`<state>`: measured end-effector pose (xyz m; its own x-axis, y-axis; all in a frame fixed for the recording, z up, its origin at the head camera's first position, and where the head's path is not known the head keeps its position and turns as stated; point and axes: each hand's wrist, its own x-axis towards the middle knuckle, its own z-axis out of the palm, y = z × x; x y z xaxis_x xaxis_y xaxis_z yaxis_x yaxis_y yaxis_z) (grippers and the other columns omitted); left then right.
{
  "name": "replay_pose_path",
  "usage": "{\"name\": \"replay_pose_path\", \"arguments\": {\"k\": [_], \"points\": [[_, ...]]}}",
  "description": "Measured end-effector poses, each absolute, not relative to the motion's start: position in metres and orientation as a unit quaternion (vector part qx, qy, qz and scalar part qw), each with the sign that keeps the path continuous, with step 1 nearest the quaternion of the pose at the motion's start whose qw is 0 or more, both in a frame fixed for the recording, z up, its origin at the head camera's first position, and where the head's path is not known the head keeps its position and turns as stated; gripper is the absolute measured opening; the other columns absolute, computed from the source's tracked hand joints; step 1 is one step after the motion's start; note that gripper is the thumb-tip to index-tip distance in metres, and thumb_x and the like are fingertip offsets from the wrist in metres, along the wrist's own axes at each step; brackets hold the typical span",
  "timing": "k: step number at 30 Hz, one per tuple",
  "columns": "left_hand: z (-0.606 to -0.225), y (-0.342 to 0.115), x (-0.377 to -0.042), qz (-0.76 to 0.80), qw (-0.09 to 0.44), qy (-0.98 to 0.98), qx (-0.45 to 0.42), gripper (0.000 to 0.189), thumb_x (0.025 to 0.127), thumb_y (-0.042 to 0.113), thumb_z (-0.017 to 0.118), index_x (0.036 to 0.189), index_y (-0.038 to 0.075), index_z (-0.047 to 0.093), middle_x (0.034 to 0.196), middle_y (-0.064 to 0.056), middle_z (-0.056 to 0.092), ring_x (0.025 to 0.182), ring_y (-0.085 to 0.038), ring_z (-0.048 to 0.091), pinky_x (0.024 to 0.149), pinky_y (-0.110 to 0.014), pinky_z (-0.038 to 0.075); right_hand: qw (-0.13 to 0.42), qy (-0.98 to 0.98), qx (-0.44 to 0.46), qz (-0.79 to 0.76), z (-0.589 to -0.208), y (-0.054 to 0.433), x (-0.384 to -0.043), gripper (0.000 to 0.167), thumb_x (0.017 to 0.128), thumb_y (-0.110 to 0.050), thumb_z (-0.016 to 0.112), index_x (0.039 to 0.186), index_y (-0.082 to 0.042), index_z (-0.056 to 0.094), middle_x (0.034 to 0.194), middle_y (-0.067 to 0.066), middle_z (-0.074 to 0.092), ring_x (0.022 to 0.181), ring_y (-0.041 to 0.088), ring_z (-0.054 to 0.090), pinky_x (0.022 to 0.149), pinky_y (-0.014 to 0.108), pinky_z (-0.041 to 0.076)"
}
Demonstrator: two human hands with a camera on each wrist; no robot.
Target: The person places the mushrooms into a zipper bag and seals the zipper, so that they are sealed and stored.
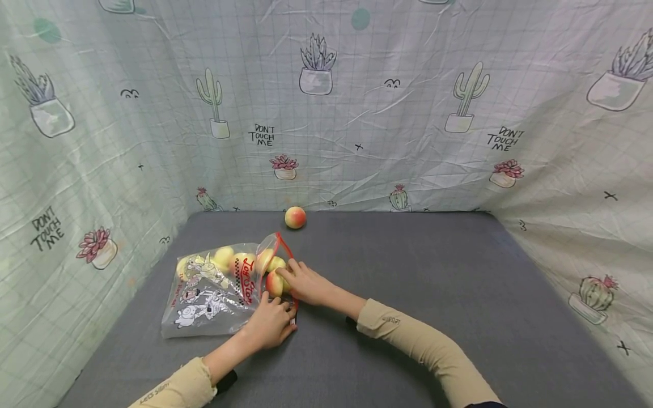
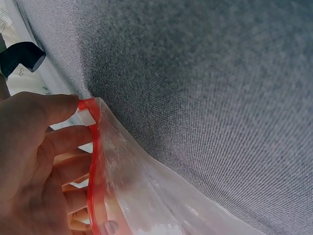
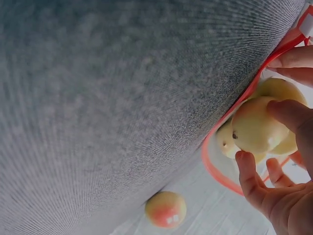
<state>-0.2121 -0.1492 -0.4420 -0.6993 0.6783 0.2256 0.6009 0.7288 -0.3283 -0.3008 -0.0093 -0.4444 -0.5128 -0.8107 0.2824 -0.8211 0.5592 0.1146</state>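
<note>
A clear zip bag [image 1: 224,323] with a red rim lies on its side at the left of the table, its mouth facing right. Several yellow-red apples [image 1: 223,258] are inside it. My left hand [image 1: 272,324] holds the near side of the mouth, the thumb by the white slider [image 2: 86,117] and the fingers along the red rim [image 2: 94,166]. At the open mouth my right hand [image 1: 308,283] pinches an apple [image 3: 257,125] between thumb and fingers, with other apples behind it. Part of that apple is hidden by the hand.
One loose apple [image 1: 295,217] sits near the table's back edge, beyond the bag. The grey table [image 1: 408,272] stretches off to the right. A patterned cloth [image 1: 357,113] hangs behind and along both sides.
</note>
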Motion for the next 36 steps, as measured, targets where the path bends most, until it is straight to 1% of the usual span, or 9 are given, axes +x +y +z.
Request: {"name": "replay_pose_path", "arguments": {"k": [4,10,13,17,19,21,26,31,36], "points": [[-0.442,-0.149,-0.212,0.113,0.170,-0.915,-0.349,0.031,0.077,0.042,0.061,0.091,0.015,0.068,0.082,0.000,0.065,0.071,-0.021,0.056,0.072,-0.044,0.035,0.148,-0.863,0.483,0.020,-0.444,-0.007,-0.300,0.051,0.085,-0.023,0.057,0.130,-0.011,0.037,0.105,0.004,0.046,0.078,0.016,0.049,0.071,0.026,0.044],[-0.441,-0.149,-0.212,0.107,0.161,-0.918,-0.346,0.031,0.077,0.041,0.062,0.091,0.015,0.069,0.083,0.000,0.065,0.072,-0.021,0.056,0.072,-0.044,0.035,0.131,-0.857,0.498,0.024,-0.441,0.004,-0.297,0.053,0.086,-0.023,0.056,0.132,-0.007,0.036,0.112,0.004,0.051,0.086,0.018,0.051,0.075,0.027,0.045],[-0.440,-0.148,-0.212,0.108,0.158,-0.919,-0.344,0.030,0.077,0.041,0.062,0.090,0.015,0.069,0.082,0.000,0.065,0.071,-0.021,0.055,0.071,-0.044,0.035,0.126,-0.856,0.500,0.029,-0.440,0.010,-0.295,0.047,0.086,-0.021,0.056,0.128,-0.007,0.040,0.113,0.004,0.053,0.091,0.018,0.052,0.078,0.028,0.045],[-0.441,-0.148,-0.212,0.117,0.163,-0.917,-0.344,0.029,0.076,0.042,0.062,0.088,0.016,0.068,0.079,0.000,0.064,0.069,-0.020,0.054,0.070,-0.042,0.034,0.149,-0.846,0.511,0.015,-0.443,0.017,-0.296,0.034,0.086,-0.018,0.055,0.118,-0.009,0.050,0.116,0.002,0.054,0.097,0.018,0.052,0.081,0.027,0.045],[-0.441,-0.148,-0.212,0.120,0.166,-0.916,-0.344,0.029,0.076,0.042,0.062,0.087,0.016,0.067,0.079,0.000,0.064,0.069,-0.020,0.054,0.069,-0.042,0.034,0.158,-0.841,0.517,0.008,-0.445,0.019,-0.297,0.031,0.086,-0.017,0.055,0.116,-0.011,0.053,0.118,0.002,0.053,0.100,0.018,0.052,0.082,0.027,0.045],[-0.442,-0.147,-0.212,0.124,0.167,-0.916,-0.343,0.030,0.076,0.042,0.062,0.088,0.016,0.067,0.079,0.000,0.064,0.069,-0.020,0.055,0.070,-0.042,0.034,0.157,-0.840,0.519,0.008,-0.445,0.021,-0.297,0.032,0.085,-0.016,0.055,0.117,-0.012,0.054,0.121,0.002,0.053,0.103,0.018,0.051,0.082,0.028,0.046],[-0.442,-0.147,-0.212,0.124,0.159,-0.917,-0.344,0.031,0.077,0.042,0.061,0.091,0.015,0.068,0.082,-0.001,0.065,0.072,-0.020,0.056,0.070,-0.043,0.035,0.110,-0.853,0.510,0.025,-0.443,0.024,-0.297,0.042,0.084,-0.014,0.055,0.126,-0.012,0.048,0.128,0.002,0.049,0.110,0.018,0.049,0.084,0.031,0.046],[-0.441,-0.148,-0.213,0.116,0.153,-0.918,-0.348,0.031,0.077,0.041,0.061,0.092,0.014,0.068,0.083,-0.001,0.065,0.072,-0.021,0.056,0.071,-0.043,0.035,0.068,-0.849,0.521,0.057,-0.438,0.025,-0.298,0.043,0.085,-0.008,0.053,0.128,-0.010,0.047,0.131,0.005,0.047,0.112,0.017,0.052,0.088,0.029,0.045],[-0.439,-0.149,-0.213,0.100,0.144,-0.920,-0.350,0.030,0.077,0.040,0.062,0.091,0.015,0.068,0.081,-0.001,0.065,0.070,-0.021,0.055,0.068,-0.041,0.034,0.058,-0.837,0.541,0.059,-0.439,0.027,-0.299,0.043,0.085,-0.005,0.051,0.127,-0.007,0.046,0.131,0.007,0.045,0.112,0.016,0.052,0.089,0.024,0.044]]}}
